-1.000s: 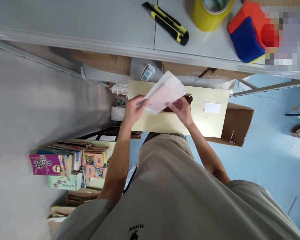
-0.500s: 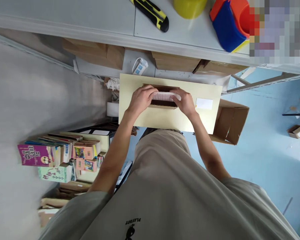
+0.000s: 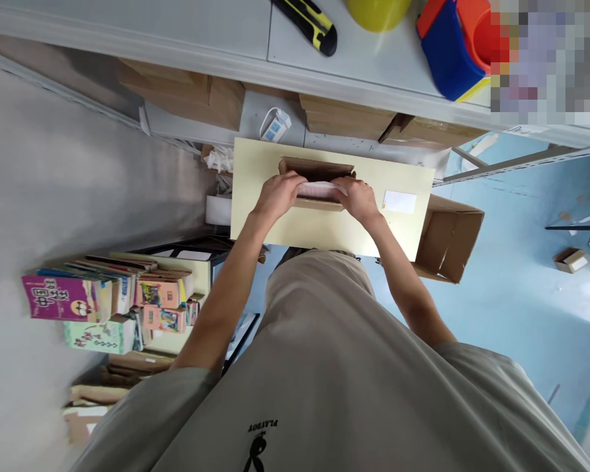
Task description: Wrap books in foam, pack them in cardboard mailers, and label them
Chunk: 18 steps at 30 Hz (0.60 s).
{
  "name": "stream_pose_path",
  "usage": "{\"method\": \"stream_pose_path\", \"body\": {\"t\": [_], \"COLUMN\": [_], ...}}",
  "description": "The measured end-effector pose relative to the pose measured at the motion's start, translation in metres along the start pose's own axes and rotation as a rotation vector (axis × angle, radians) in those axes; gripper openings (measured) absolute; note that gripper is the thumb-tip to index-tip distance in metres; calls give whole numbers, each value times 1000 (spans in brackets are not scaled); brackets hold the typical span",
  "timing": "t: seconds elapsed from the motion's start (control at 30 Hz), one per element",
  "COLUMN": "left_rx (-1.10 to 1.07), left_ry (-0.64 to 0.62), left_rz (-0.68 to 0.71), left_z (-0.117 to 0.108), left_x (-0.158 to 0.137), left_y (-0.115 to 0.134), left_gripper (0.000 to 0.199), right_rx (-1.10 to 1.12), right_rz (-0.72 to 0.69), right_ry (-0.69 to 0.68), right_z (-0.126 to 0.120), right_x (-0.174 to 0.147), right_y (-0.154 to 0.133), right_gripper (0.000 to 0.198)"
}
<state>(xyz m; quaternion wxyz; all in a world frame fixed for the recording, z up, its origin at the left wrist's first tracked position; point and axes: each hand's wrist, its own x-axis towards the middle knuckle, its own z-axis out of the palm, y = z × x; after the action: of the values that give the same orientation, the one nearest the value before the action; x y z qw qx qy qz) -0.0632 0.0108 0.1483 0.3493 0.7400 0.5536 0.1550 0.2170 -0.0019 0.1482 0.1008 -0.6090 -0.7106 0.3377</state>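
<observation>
A small open cardboard box stands on the cream tabletop in front of me. In its mouth, along the side nearer my body, sits a whitish, see-through wrapped bundle that looks like bubble wrap. My left hand is closed on the bundle's left end, thumb and fingers pinching at the box edge. At the other end my right hand grips the bundle in the same way, close to the box's right side. What lies inside the wrapping is hidden.
Right of the box lies a white card. A larger open carton stands past the table's right end. Above, a grey bench holds a utility knife and a tape dispenser. Stacked books are at left.
The bundle sits slightly lower and nearer the box's front wall, and more of the dark box interior shows behind it. Both hands keep their hold. The view has shifted slightly.
</observation>
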Motion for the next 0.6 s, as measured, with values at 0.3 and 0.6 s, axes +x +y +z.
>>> {"method": "stream_pose_path", "body": {"t": [0.3, 0.6], "left_rx": [56, -87], "left_ry": [-93, 281], "left_rz": [-18, -192], "left_z": [20, 7], "left_x": [-3, -47], "left_y": [-12, -37], "left_gripper": [33, 53], "right_rx": [-106, 103], "right_rz": [29, 116], "right_ry": [-74, 319], "right_z": [10, 10], "right_x": [-4, -42], "right_y": [-6, 37], "right_gripper": [34, 39]}}
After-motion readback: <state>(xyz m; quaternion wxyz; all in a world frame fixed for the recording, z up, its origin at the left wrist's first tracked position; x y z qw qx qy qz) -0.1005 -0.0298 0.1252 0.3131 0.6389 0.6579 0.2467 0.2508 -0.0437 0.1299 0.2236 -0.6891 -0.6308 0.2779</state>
